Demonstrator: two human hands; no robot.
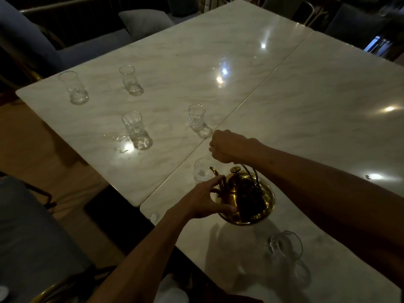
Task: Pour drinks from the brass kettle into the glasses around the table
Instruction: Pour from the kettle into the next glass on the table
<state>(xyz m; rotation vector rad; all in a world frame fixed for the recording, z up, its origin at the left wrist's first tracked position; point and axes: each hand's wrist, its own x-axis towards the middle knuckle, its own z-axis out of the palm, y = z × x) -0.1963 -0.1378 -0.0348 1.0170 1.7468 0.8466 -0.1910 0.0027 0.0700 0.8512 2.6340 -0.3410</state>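
The brass kettle (244, 195) hangs just above the near marble table (328, 106), tilted with its spout toward a clear glass (202, 170). My right hand (225, 147) grips the kettle's top handle. My left hand (207, 197) cups the kettle's body below the spout. Several other clear glasses stand on the left table (175, 62): one far left (75, 87), one behind (131, 80), one in the middle (136, 130), one by the seam (199, 120). Another glass (286, 246) stands nearest me, right of the kettle.
Water drops (120, 145) lie beside the middle glass. Two marble tables meet at a diagonal seam. Blue upholstered seats (32, 40) and a cushion (144, 22) stand at the far left; another seat (28, 237) is at the near left.
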